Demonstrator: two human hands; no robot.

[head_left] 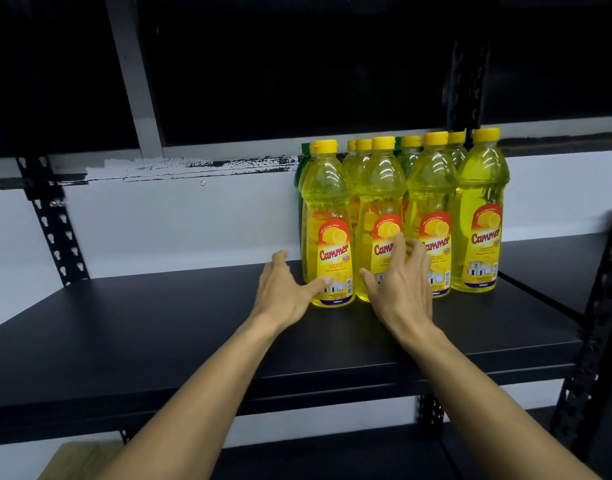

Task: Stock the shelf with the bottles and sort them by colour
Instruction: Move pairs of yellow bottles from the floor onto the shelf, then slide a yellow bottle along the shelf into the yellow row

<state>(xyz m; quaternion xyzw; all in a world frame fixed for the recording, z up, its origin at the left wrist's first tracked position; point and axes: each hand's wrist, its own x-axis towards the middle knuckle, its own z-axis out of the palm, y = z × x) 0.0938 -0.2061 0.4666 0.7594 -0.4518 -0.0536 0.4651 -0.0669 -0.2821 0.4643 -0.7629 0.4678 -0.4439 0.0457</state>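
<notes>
Yellow "Cammer" lemon bottles (398, 216) crowd the black shelf (159, 323); left hand (283, 289) and right hand (401, 289) reach in, fingers spread, grip apart.

Behind the front row of yellow bottles (394, 216), right of centre in the frame, green bottles (301, 174) show only as slivers, so their number cannot be told. The right hand (399, 285) covers the lower labels of two front bottles. A cardboard box (81, 459) is cut off at the bottom left edge
</notes>
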